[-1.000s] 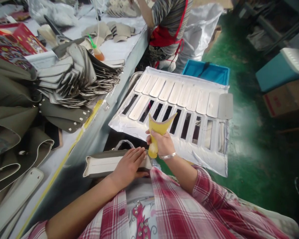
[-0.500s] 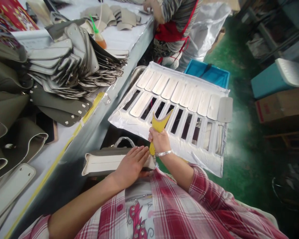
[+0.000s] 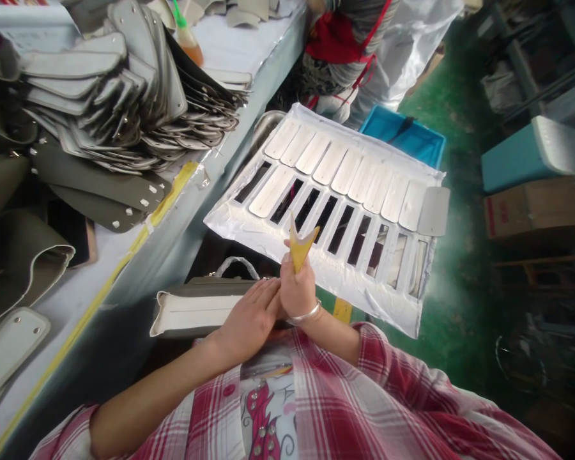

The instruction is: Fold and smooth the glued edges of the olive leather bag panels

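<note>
A grey handbag (image 3: 194,311) lies across my front with its pale, flat base panel facing up. Its wrapped handle (image 3: 234,263) sticks out on the far side. Over the right part of the bag lies my left hand (image 3: 249,322), fingers stretched together across it and gripping that end; the thumb is hidden. My right hand (image 3: 297,287) is closed around a yellow tool (image 3: 303,249) with a V-shaped, forked end pointing up and away. Its lower end is hidden behind my hands, at the bag's right end, so I cannot tell whether it touches the bag.
Beyond my hands is a white-wrapped slotted rack (image 3: 364,281) bearing rows of pale strips (image 3: 333,167). On the left table, grey leather pieces (image 3: 96,83) are piled beside an orange bottle (image 3: 190,48). A co-worker's red apron (image 3: 333,45) and a blue crate (image 3: 419,144) are farther back.
My right hand has come closer to my left hand, lowering and tilting the yellow tool. My left hand stays on the handbag. The whole view has shifted slightly.
</note>
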The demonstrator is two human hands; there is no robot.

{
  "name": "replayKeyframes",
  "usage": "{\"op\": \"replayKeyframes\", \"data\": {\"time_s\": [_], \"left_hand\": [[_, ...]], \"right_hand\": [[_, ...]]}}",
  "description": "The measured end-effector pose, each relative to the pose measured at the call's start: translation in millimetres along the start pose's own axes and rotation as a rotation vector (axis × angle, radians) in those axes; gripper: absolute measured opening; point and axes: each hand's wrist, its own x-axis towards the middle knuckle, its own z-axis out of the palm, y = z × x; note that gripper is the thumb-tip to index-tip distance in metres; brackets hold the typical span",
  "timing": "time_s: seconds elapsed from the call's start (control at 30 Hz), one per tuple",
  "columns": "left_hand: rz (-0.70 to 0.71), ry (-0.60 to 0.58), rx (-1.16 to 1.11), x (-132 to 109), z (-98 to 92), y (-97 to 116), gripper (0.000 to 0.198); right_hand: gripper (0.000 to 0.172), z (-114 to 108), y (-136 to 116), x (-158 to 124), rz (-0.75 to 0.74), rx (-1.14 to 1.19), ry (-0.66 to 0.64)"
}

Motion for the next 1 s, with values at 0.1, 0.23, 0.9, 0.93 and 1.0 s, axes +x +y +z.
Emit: {"op": "replayKeyframes", "data": {"time_s": [0.1,0.23,0.9,0.93,1.0], "left_hand": [[-0.010,0.019,-0.005,1,3.9,-3,0.056],[-0.066,0.027,0.030,0,1.5,-1,0.058],[-0.102,-0.090,0.140,9,-2.1,14,0.084],[-0.092,-0.091,0.135,9,-2.7,14,0.085],[-0.074,-0.091,0.124,9,-4.3,13,0.089]], "right_hand": [[0.034,3,-1,-7,-0.220,-0.228,0.107],[0.036,9,-6,0,-0.254,-0.246,0.030],[0.037,-135,-7,-53,0.499,-0.309,-0.939],[0.035,-129,-4,-51,0.463,-0.345,-0.926],[0.032,-119,0,-45,0.396,-0.407,-0.902]]}}
